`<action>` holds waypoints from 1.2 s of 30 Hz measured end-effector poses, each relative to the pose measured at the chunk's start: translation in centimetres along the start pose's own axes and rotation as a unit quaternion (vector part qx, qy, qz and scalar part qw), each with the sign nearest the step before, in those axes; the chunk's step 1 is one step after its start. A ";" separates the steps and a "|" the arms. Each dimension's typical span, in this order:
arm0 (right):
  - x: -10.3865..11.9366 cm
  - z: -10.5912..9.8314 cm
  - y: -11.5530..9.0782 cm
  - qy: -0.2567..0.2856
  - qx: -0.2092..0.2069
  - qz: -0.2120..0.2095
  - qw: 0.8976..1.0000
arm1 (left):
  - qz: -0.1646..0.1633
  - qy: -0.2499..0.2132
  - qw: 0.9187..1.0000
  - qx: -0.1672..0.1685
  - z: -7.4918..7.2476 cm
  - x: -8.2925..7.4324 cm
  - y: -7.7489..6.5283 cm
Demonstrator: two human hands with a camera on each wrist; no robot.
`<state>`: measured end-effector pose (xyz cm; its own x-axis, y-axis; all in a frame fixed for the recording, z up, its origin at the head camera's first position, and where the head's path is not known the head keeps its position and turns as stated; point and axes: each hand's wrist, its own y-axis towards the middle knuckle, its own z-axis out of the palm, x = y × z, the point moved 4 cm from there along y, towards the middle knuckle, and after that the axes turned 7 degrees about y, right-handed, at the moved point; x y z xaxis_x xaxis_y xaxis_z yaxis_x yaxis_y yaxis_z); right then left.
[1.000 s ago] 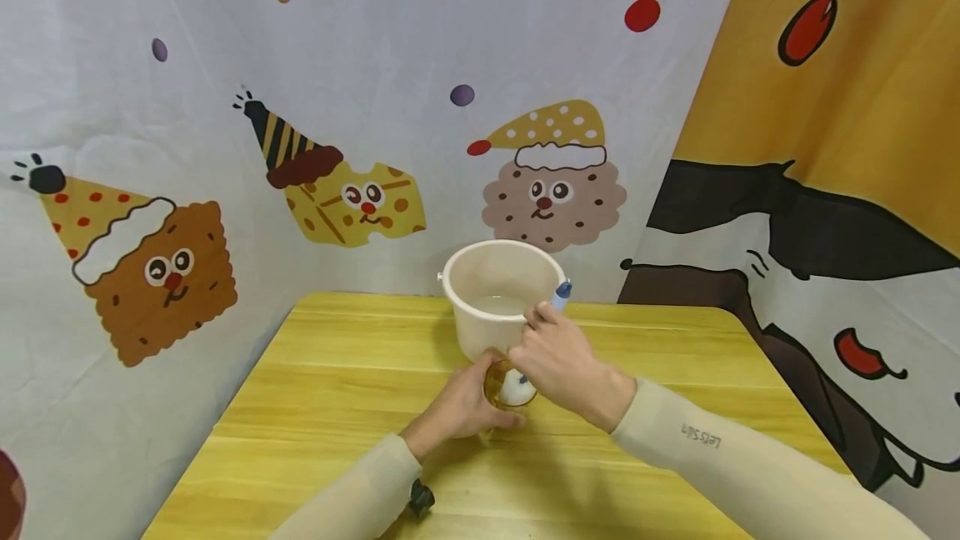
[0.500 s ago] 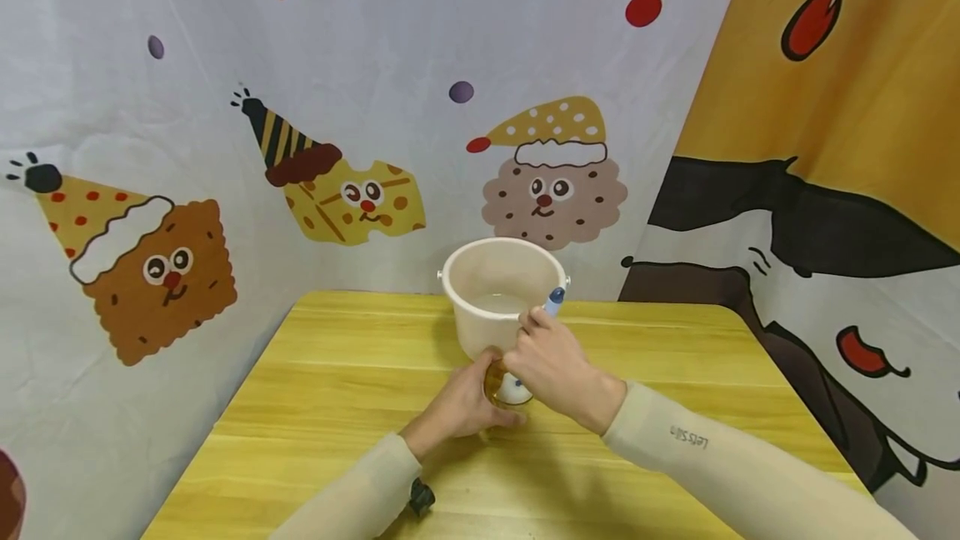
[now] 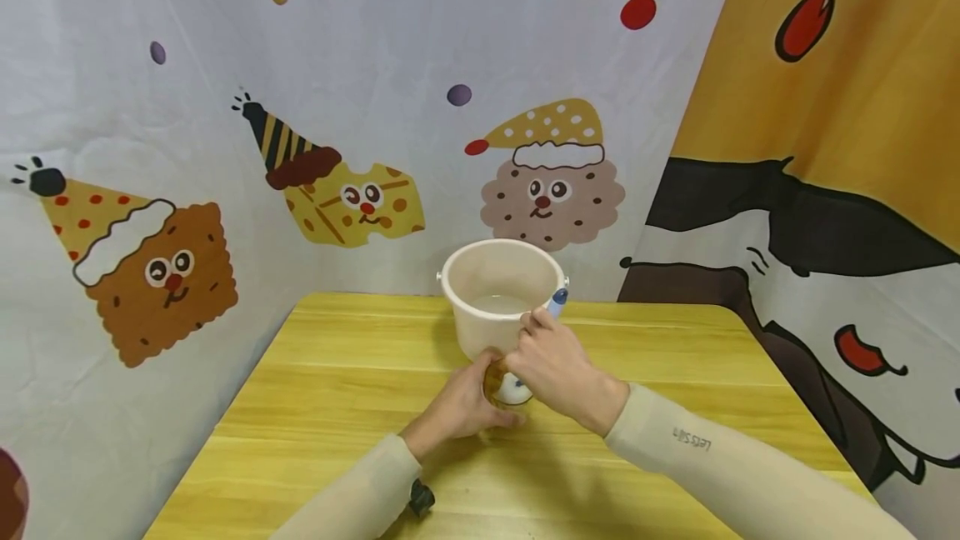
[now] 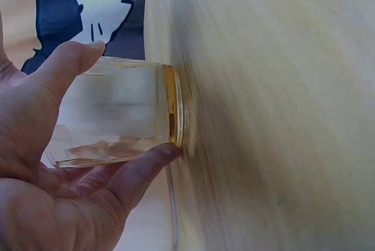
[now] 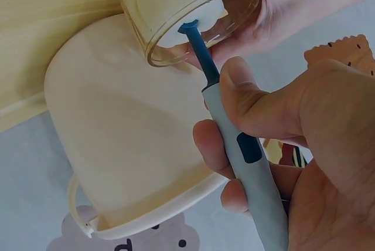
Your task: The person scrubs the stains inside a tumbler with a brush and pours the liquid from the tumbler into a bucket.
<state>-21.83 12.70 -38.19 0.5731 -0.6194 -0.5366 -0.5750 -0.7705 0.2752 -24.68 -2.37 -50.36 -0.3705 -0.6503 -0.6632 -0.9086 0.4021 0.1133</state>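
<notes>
My left hand (image 3: 456,408) holds a clear amber glass (image 4: 117,107) near the table, thumb on one side and fingers on the other. The glass's mouth and rim show in the right wrist view. My right hand (image 3: 561,367) grips the pale blue handle of a cup brush (image 5: 265,207), with the thumb along its upper end. From the handle a dark blue neck (image 5: 202,57) reaches into the glass's mouth. Its white sponge head (image 5: 176,35) sits inside the glass, seen partly through the wall.
A cream bucket (image 3: 474,332) stands just behind both hands, with some cloudy liquid (image 3: 498,304) in its bottom. Beneath is a yellow wood-grain table (image 3: 337,373). A curtain (image 3: 375,48) with cartoon prints hangs behind the table.
Over the past second my right hand and the brush handle have shifted slightly left, and the handle's end has dropped a little. The left hand and glass look nearly still.
</notes>
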 end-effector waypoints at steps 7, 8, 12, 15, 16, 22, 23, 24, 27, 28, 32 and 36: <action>-0.6 -0.5 -0.1 0.017 -0.006 0.007 1.000 | -0.001 -0.007 1.000 -0.001 0.0 0.1 0.0; -0.6 -0.6 -0.1 0.020 -0.006 0.008 1.000 | -0.002 -0.007 1.000 -0.001 0.0 0.1 0.0; -0.8 -1.0 -0.1 0.030 -0.008 0.008 0.999 | -0.003 -0.005 1.000 0.000 -0.1 0.2 0.0; -0.8 -1.3 -0.1 0.034 -0.012 0.005 0.999 | -0.003 -0.002 1.000 0.000 -0.1 0.2 0.0; -0.8 -1.4 -0.1 0.035 -0.014 0.004 0.999 | -0.003 -0.001 1.000 0.000 0.0 0.2 0.0; -0.4 -1.6 0.1 0.030 -0.024 0.005 0.999 | -0.002 -0.001 1.000 0.002 0.1 0.2 0.0; -0.3 -1.6 0.1 0.028 -0.026 0.006 0.999 | -0.001 0.000 1.000 0.002 0.1 0.1 0.0; -0.2 -1.6 0.2 0.026 -0.028 0.007 0.999 | -0.001 0.001 1.000 0.002 0.1 0.1 0.0; 0.1 -1.6 0.4 0.018 -0.035 0.010 0.999 | 0.000 0.004 1.000 -0.001 0.2 0.1 0.1; 0.1 -1.6 0.4 0.016 -0.037 0.012 0.999 | -0.001 0.005 1.000 -0.002 0.2 0.1 0.1; 0.2 -1.3 0.6 0.014 -0.035 0.025 0.999 | -0.003 0.005 1.000 -0.002 0.2 0.1 0.1; 0.0 -1.0 0.6 0.017 -0.026 0.041 0.999 | -0.002 0.002 1.000 -0.001 0.1 0.0 0.0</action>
<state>-21.58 12.11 -37.20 0.5452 -0.6848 -0.4835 -0.5908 -0.7231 0.3579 -24.71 -2.31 -50.48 -0.3685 -0.6540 -0.6606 -0.9101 0.3986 0.1130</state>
